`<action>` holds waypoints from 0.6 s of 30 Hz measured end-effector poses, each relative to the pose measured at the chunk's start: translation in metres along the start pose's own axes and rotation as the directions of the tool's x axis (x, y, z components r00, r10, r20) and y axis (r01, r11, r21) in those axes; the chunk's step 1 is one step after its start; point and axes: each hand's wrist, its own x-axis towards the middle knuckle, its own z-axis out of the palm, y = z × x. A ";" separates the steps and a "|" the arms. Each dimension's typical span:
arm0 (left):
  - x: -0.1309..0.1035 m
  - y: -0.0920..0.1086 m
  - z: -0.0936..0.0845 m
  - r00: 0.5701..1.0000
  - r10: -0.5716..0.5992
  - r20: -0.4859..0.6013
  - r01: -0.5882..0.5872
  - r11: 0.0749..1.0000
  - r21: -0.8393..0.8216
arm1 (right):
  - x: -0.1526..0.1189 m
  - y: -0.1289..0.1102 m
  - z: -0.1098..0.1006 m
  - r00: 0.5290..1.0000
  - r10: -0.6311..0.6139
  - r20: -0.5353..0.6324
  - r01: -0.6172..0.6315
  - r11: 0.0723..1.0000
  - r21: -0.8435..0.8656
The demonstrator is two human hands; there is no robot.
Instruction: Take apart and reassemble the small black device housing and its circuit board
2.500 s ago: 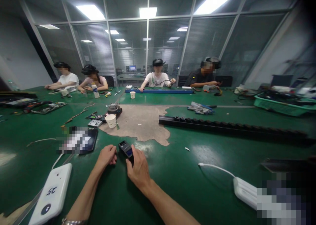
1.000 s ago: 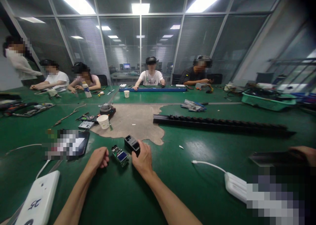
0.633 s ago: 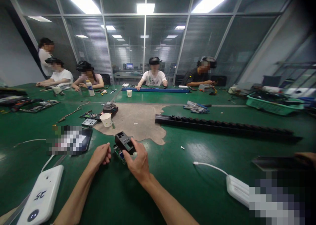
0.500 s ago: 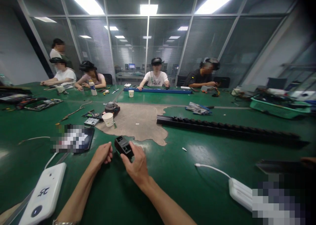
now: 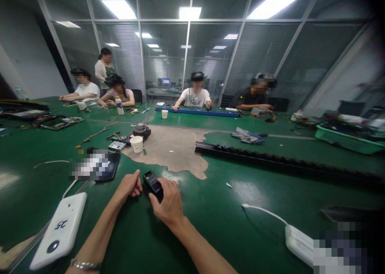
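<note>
Black case (image 5: pixel 150 180) sits on green table (image 5: pixel 207 226), long axis slanting far-left to near-right; right hand (image 5: pixel 168 200), part-open, pinches its near end. Left hand (image 5: pixel 130 184) curled loosely just beside, contents hidden. Brown patch (image 5: pixel 174 144) edge just beyond; tabletop runs right to white cable (image 5: pixel 264 209).

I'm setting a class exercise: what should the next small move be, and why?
Perhaps bring the left hand in to steady the black device: only the right hand seems to hold it, while the left lies curled beside it.
</note>
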 end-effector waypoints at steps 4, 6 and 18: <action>-0.003 0.002 -0.002 1.000 0.005 0.015 -0.004 0.999 -0.046 | -0.002 0.005 0.001 1.000 -0.020 -0.011 0.019 1.000 -0.022; -0.004 0.003 -0.003 1.000 0.016 0.008 -0.016 0.999 -0.051 | -0.004 0.010 0.006 0.999 -0.045 -0.006 0.045 0.998 -0.035; 0.001 -0.002 -0.005 0.999 -0.035 -0.023 0.038 0.987 0.153 | -0.006 0.009 0.007 0.998 0.031 0.053 -0.032 0.999 0.005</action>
